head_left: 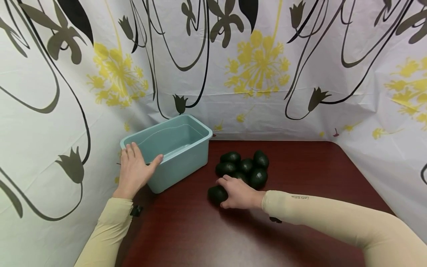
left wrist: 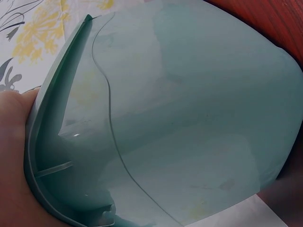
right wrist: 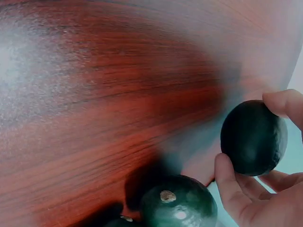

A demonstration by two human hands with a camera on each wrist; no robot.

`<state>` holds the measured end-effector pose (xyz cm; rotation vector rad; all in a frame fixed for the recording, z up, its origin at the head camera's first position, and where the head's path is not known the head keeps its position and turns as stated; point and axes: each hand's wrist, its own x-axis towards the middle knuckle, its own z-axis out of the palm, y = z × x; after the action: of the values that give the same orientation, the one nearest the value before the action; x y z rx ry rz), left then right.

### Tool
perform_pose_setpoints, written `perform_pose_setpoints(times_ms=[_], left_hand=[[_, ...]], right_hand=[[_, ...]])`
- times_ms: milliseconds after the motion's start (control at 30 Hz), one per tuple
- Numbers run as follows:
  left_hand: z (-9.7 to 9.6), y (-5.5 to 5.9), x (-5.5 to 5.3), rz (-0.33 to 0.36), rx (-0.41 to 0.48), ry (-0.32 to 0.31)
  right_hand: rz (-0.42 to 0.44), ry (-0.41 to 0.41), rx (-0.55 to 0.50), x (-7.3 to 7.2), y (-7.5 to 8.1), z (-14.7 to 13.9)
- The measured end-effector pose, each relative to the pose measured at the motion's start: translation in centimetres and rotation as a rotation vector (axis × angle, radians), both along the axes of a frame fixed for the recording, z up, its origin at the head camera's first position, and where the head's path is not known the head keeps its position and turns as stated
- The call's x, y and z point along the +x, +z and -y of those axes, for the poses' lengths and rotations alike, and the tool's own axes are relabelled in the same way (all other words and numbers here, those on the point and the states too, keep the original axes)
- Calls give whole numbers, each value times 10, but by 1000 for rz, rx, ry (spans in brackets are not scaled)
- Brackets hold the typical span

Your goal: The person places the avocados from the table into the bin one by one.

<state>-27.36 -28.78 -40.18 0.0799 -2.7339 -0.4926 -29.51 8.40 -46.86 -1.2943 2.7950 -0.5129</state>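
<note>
"Where's the tub (head_left: 181, 167) from where you're standing?"

"Back on the left of the table (head_left: 186, 230), the hanging cloth (head_left: 200, 81) behind it, the left hand (head_left: 135, 172) at its near left corner."

"And the avocados (head_left: 258, 178)?"

"Bunched on the table, to the tub's right. One more avocado (head_left: 217, 194) is in the right hand (head_left: 241, 193), in front of the bunch and a little left."

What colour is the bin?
The bin is pale blue-green, clearest in the head view.
</note>
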Motion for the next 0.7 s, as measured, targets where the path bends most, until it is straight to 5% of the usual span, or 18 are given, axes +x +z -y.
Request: perform_pose_setpoints(times_ms=[700], left_hand=[[0, 0, 0, 11, 1, -4]], right_hand=[[113, 49, -217, -13, 39, 3]])
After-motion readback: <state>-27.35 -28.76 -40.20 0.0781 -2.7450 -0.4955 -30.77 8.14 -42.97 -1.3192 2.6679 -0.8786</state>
